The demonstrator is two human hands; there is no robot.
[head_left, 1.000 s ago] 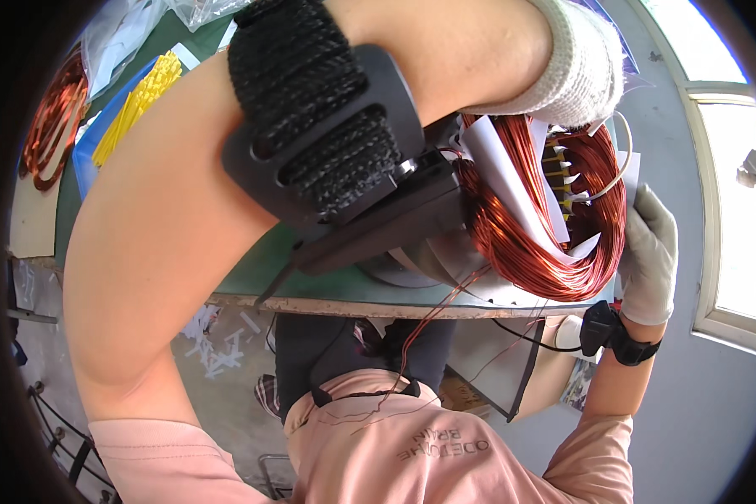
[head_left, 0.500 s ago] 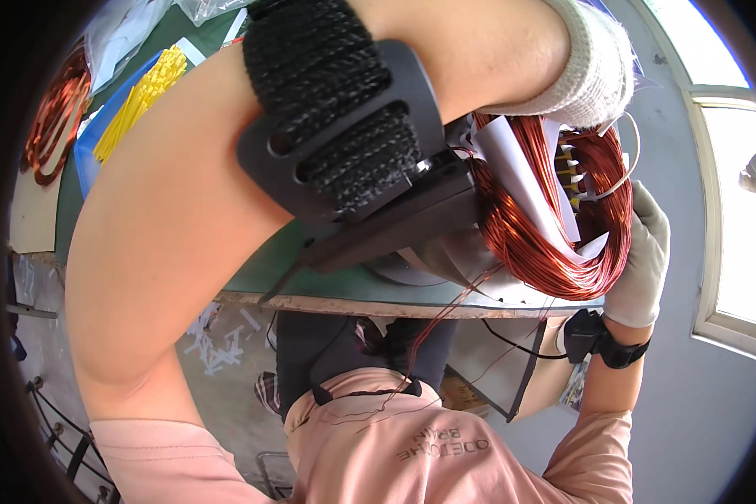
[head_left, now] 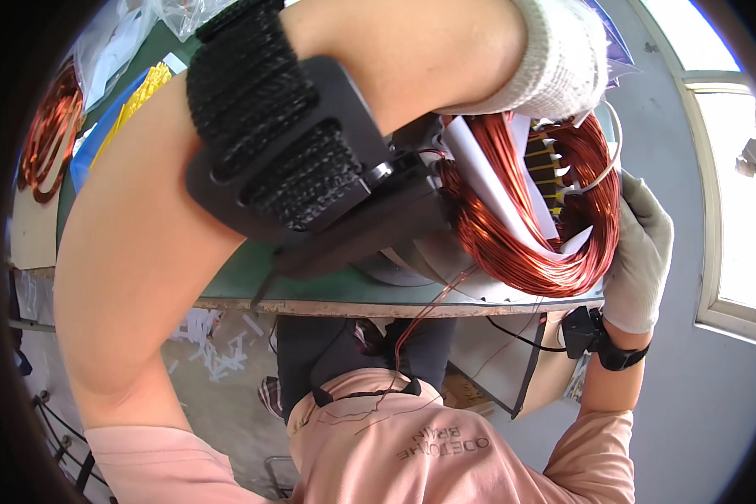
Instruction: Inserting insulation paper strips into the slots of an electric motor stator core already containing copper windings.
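A motor stator with thick copper windings (head_left: 539,267) stands on the bench at the right. White insulating paper (head_left: 487,172) sits between its wire bundles, and yellow pieces line the inside. A white lead (head_left: 615,143) loops over its rim. My left arm arches across the top, and my left hand (head_left: 559,59), in a white knit glove, is at the stator's far side; its fingers are hidden. My right hand (head_left: 643,260), gloved too, bends its fingers against the stator's right outer side. Loose copper wires (head_left: 433,307) trail over the bench edge toward my lap.
On the green bench (head_left: 328,281), copper coils (head_left: 50,139) lie at the far left beside a blue tray (head_left: 82,164) of yellow strips (head_left: 134,105). Clear plastic bags (head_left: 113,42) lie behind them. Paper scraps (head_left: 218,349) litter the floor. A wall and window (head_left: 739,210) are at the right.
My left arm and gloved left hand have shifted to the left. The stator windings appear slightly farther left, while my right hand stays at their outer side.
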